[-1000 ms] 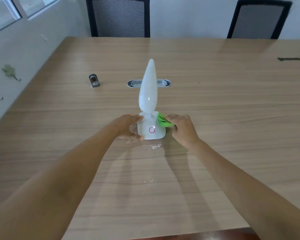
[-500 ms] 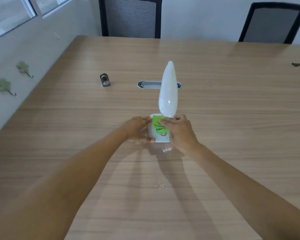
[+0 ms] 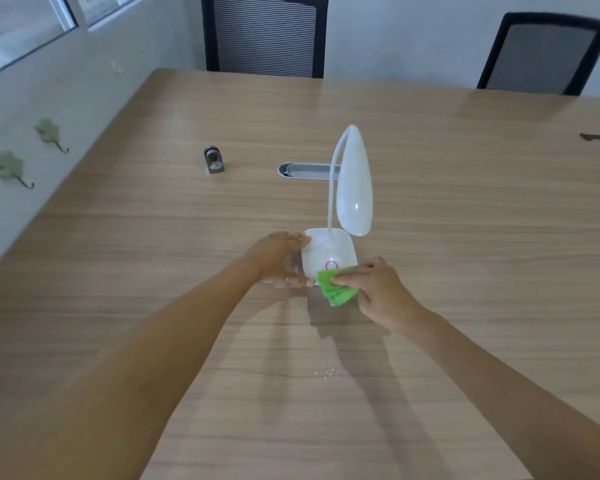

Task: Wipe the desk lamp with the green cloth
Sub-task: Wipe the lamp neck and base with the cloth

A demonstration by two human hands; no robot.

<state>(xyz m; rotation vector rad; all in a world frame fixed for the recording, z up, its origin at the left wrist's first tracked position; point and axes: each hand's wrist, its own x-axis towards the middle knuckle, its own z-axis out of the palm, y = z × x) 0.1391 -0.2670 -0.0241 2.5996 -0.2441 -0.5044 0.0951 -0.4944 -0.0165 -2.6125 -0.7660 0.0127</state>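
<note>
A white desk lamp (image 3: 329, 249) stands on the wooden table (image 3: 187, 220), with a square base, a pink ring button, a thin curved neck and a long drooping head. My left hand (image 3: 279, 259) grips the base's left side. My right hand (image 3: 378, 291) presses a crumpled green cloth (image 3: 335, 289) against the base's near right corner, covering part of that edge.
A small metal cylinder object (image 3: 214, 160) and an oval cable slot (image 3: 303, 170) lie beyond the lamp. Two black mesh chairs (image 3: 265, 34) stand at the far edge. A white wall with hooks (image 3: 13, 168) runs along the left. Small specks lie on the table near me.
The cloth has slid down from the top front of the base to its near right corner. The view has shifted, so the lamp's neck now shows beside the head.
</note>
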